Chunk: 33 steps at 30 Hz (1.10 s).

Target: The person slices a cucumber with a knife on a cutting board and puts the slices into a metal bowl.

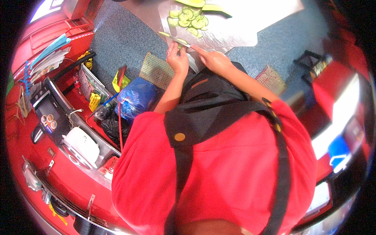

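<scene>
My right hand [216, 60] grips a knife [183, 43], its index finger stretched towards the blade. The blade lies across the near edge of a white cutting board [239, 39], with pale green cucumber along it. Fingertips of my left hand [178, 60] hold a small cucumber piece [179, 46] just under the blade; the fingers partly hide it. Beyond the knife, a loose heap of cucumber slices [188, 19] rests on the board. Longer cut cucumber pieces [216, 9] lie behind the heap, one with dark green skin showing. Glare washes out the board's far part.
Blue speckled flooring [114, 38] surrounds the metal table [141, 13]. At left are a blue plastic bag [136, 97], a wire basket [91, 79] and a red counter with a white appliance [82, 145]. A woven mat [157, 70] lies below the table. Red cabinets [332, 85] stand right.
</scene>
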Each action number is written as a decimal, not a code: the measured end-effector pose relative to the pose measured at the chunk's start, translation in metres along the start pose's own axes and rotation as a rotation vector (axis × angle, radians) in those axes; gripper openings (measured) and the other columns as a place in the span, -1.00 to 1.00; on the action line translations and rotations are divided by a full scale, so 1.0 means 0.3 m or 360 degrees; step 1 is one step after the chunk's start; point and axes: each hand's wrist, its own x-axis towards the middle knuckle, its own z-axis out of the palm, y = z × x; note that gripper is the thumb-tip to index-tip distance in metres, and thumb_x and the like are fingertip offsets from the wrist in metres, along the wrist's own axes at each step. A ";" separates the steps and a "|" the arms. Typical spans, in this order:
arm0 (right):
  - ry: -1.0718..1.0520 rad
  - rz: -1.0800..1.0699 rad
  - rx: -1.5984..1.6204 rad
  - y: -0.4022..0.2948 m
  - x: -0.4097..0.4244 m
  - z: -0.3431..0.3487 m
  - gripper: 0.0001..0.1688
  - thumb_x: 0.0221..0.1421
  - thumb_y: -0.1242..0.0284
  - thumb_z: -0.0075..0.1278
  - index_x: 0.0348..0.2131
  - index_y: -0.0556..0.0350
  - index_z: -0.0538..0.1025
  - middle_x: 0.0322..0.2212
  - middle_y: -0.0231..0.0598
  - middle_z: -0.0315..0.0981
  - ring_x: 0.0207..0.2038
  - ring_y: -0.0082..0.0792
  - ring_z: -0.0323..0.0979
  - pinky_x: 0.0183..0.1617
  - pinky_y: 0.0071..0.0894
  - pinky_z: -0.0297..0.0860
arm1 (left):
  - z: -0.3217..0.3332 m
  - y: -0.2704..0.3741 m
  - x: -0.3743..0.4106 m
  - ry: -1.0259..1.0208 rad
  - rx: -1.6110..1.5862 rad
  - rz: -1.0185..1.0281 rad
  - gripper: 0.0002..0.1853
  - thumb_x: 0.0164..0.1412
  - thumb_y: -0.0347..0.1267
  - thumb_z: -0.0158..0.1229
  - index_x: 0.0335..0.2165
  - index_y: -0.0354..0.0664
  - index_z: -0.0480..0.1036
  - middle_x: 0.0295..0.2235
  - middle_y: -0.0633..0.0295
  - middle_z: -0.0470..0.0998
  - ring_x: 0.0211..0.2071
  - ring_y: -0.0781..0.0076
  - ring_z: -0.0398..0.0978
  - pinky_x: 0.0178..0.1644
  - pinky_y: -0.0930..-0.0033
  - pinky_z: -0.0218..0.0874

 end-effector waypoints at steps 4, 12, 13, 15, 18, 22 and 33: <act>0.0071 -0.0066 0.0073 0.022 0.037 0.025 -0.37 0.16 0.30 -0.18 0.19 -0.54 0.08 -0.57 0.10 0.46 -0.53 0.09 0.46 -0.46 0.10 0.39 | -0.007 0.019 0.005 0.0003 0.0078 0.0145 -0.55 -0.11 -0.49 0.26 -0.15 -0.38 0.47 -0.12 -0.10 0.48 -0.08 0.01 0.41 0.03 0.20 0.20; -0.0002 0.0214 0.0053 0.078 -0.070 -0.081 -0.35 0.15 0.31 -0.18 0.20 -0.51 0.06 -0.53 0.08 0.48 -0.50 0.12 0.47 -0.40 0.12 0.41 | 0.004 0.009 0.002 0.0073 -0.0044 0.0148 -0.47 -0.14 -0.56 0.28 -0.08 -0.28 0.45 -0.11 -0.04 0.49 -0.15 0.12 0.46 -0.07 0.28 0.26; 0.0027 0.0176 0.0070 0.072 -0.070 -0.083 -0.34 0.15 0.31 -0.17 0.20 -0.52 0.06 -0.53 0.08 0.48 -0.50 0.11 0.47 -0.40 0.12 0.41 | 0.004 0.017 0.001 0.0046 -0.0097 0.0081 -0.47 -0.14 -0.56 0.27 -0.08 -0.28 0.45 -0.11 -0.04 0.48 -0.16 0.15 0.46 -0.09 0.30 0.28; 0.0084 0.0093 0.0105 0.035 -0.057 -0.085 -0.33 0.14 0.30 -0.16 0.20 -0.53 0.05 -0.55 0.07 0.48 -0.51 0.10 0.47 -0.42 0.12 0.41 | -0.008 0.036 0.002 -0.0005 -0.0197 -0.0052 -0.47 -0.14 -0.57 0.27 -0.08 -0.28 0.45 -0.10 -0.03 0.48 -0.17 0.19 0.47 -0.14 0.34 0.30; 0.0010 0.0026 0.0163 -0.004 -0.032 -0.062 -0.32 0.14 0.30 -0.15 0.21 -0.55 0.05 -0.57 0.09 0.47 -0.53 0.08 0.47 -0.43 0.12 0.40 | 0.005 0.007 0.002 0.0026 -0.0212 0.0017 -0.51 -0.11 -0.59 0.25 -0.10 -0.30 0.46 -0.10 -0.04 0.46 -0.19 0.23 0.47 -0.18 0.37 0.34; -0.0085 0.0001 0.0101 -0.033 -0.023 -0.058 -0.32 0.15 0.29 -0.16 0.21 -0.58 0.03 -0.58 0.09 0.46 -0.54 0.09 0.46 -0.47 0.12 0.39 | -0.007 0.033 0.000 0.0048 -0.0165 0.0059 -0.58 -0.09 -0.63 0.21 -0.15 -0.35 0.47 -0.12 -0.03 0.44 -0.19 0.22 0.47 -0.20 0.36 0.37; 0.0001 -0.0029 0.0058 -0.028 -0.019 -0.028 -0.34 0.18 0.28 -0.18 0.21 -0.61 0.02 -0.62 0.07 0.44 -0.56 0.11 0.45 -0.50 0.09 0.37 | 0.003 0.014 0.002 0.0069 -0.0302 0.0021 -0.59 -0.08 -0.63 0.20 -0.15 -0.37 0.46 -0.11 0.00 0.42 -0.24 0.26 0.48 -0.20 0.39 0.37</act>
